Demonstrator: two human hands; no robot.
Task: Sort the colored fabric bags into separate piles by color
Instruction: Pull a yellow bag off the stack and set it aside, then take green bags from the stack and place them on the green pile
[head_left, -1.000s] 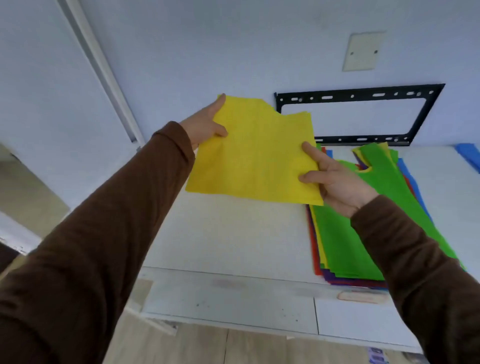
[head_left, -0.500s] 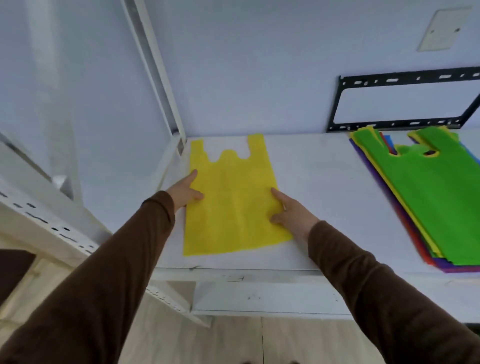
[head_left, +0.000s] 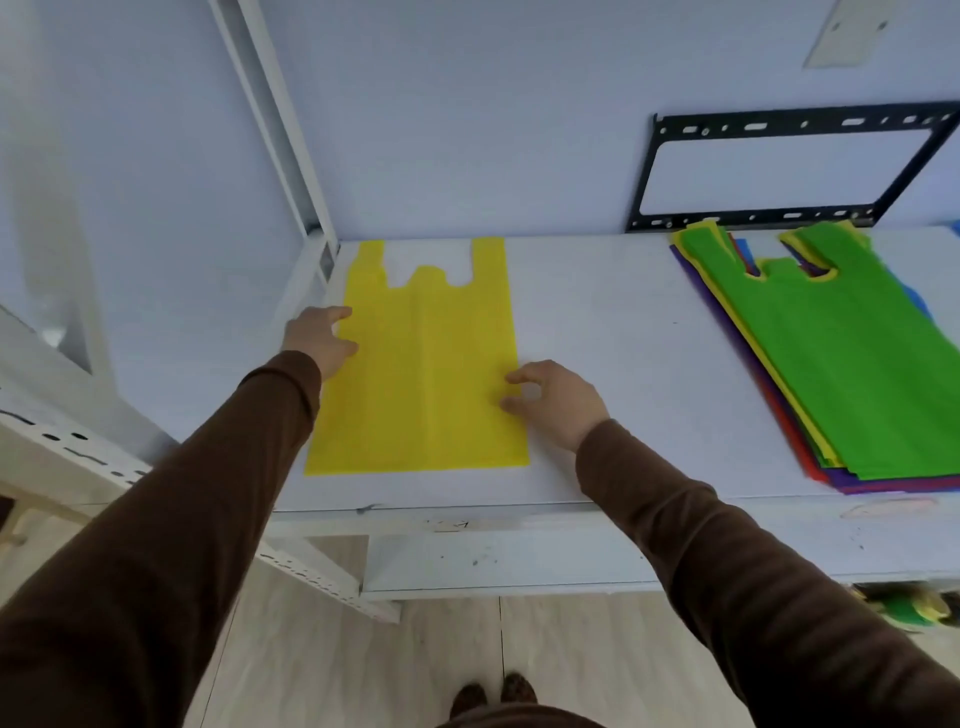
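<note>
Yellow fabric bag (head_left: 421, 364) flat, left of centre; fingers (head_left: 332, 317) loosely spread, gripping nothing; careless lift-off could wrinkle it.

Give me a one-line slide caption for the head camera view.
Both hands at a yellow bag lying flat, mixed stack at right.

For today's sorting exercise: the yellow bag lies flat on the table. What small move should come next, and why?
Probably lift both hands off and reach the right hand to the green bag atop the mixed stack. The yellow bag already lies flat and alone by the left hand, and the stack is unsorted.
</note>
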